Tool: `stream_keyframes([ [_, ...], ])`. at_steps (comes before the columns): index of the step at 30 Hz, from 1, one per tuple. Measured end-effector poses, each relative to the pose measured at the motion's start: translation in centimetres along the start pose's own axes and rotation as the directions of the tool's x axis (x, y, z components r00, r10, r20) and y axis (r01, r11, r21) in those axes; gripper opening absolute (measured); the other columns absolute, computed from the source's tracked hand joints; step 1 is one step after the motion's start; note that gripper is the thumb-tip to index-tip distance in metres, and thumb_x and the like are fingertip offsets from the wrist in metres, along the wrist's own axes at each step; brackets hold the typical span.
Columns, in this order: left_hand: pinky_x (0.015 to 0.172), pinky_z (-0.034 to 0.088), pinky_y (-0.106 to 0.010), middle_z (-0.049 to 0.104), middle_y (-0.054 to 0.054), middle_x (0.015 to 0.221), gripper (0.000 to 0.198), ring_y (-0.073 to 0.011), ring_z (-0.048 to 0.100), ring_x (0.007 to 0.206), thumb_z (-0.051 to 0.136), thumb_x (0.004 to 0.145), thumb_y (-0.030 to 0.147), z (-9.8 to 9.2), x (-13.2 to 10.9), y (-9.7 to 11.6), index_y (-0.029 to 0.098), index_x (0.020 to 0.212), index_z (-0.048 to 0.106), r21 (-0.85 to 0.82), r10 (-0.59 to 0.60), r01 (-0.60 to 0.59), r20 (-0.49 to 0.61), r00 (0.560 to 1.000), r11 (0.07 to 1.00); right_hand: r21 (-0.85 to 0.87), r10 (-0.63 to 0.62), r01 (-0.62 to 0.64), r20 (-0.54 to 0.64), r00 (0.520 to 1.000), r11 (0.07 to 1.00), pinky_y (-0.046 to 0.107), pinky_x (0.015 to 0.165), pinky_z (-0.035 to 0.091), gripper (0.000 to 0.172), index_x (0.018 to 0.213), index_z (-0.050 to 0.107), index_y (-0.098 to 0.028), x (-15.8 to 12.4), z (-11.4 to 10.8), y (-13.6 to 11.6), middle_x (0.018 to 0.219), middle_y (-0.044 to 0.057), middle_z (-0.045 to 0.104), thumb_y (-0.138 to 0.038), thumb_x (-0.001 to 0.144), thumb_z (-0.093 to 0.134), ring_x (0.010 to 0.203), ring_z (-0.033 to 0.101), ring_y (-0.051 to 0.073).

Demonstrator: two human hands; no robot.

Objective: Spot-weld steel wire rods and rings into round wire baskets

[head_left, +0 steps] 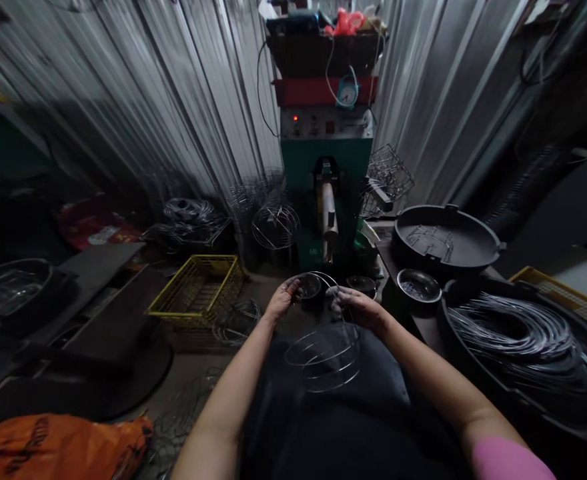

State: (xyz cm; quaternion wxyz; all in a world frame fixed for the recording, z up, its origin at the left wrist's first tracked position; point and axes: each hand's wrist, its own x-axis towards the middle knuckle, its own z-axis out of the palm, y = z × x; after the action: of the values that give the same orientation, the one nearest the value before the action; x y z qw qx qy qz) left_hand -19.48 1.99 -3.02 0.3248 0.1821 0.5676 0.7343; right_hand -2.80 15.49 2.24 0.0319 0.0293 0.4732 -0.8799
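Note:
A round wire frame (323, 357) made of thin metal rings hangs over my lap, between my arms. My left hand (283, 298) pinches the top ring at its left side. My right hand (353, 307) grips the same frame at its right side, fingers closed on the wire. Both hands are held just in front of the green welding machine (326, 173), whose vertical electrode arm stands right behind the frame.
A yellow wire basket (198, 287) sits left of the hands, with finished wire frames (273, 223) behind it. A large black tub of wire rings (518, 340) lies to the right, a small metal bowl (417, 285) and another black tray (443, 240) beyond. An orange bag (58, 447) lies bottom left.

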Motion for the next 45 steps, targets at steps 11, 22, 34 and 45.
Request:
stream_keyframes([
  [11,0.084,0.038,-0.028,0.061,-0.005,0.103,0.039,-0.0179,0.054,0.093,0.049,0.077,0.041,-1.6,-9.4,-3.3,0.019,0.107,0.057,0.565,-0.030,-0.099,0.215,0.976,0.819,0.237,0.155,-0.135,-0.069,0.985,0.962,0.035,0.072,0.043,0.030,0.099,0.051,-0.017,0.7,-0.9,4.3,0.074,0.001,0.055,-0.037,0.077,0.056,0.067,0.054,0.013],
  [22,0.059,0.036,-0.020,0.051,0.001,0.062,0.039,-0.0102,0.045,0.062,0.038,0.082,0.045,-0.6,-14.5,-8.7,0.013,0.068,0.056,0.660,-0.091,-0.127,0.285,0.954,0.740,0.152,0.355,-0.361,0.067,0.932,0.920,0.021,0.050,0.033,0.032,0.094,0.047,-0.019,0.9,-1.1,5.2,0.063,-0.004,0.044,-0.043,0.076,0.056,0.053,0.042,0.008],
  [34,0.074,0.036,-0.031,0.056,0.001,0.057,0.038,-0.0121,0.049,0.059,0.030,0.086,0.038,2.1,-14.7,-6.9,0.017,0.068,0.056,0.795,0.010,-0.498,0.528,0.849,0.345,-0.227,0.193,-0.268,-0.303,0.933,0.936,0.023,0.050,0.039,0.042,0.097,0.050,-0.017,1.3,-0.3,2.9,0.062,-0.003,0.051,-0.040,0.066,0.065,0.051,0.047,0.009],
  [45,0.093,0.032,-0.043,0.046,-0.012,0.124,0.051,-0.0252,0.040,0.114,0.050,0.077,0.042,1.2,-9.6,4.1,0.022,0.123,0.043,0.839,0.531,-0.533,0.404,0.745,0.110,-0.746,-0.235,0.141,-0.022,0.972,0.651,0.026,0.074,0.040,0.030,0.104,0.052,-0.020,-2.2,1.9,-1.7,0.094,0.002,0.056,-0.035,0.078,0.052,0.086,0.050,0.015],
])
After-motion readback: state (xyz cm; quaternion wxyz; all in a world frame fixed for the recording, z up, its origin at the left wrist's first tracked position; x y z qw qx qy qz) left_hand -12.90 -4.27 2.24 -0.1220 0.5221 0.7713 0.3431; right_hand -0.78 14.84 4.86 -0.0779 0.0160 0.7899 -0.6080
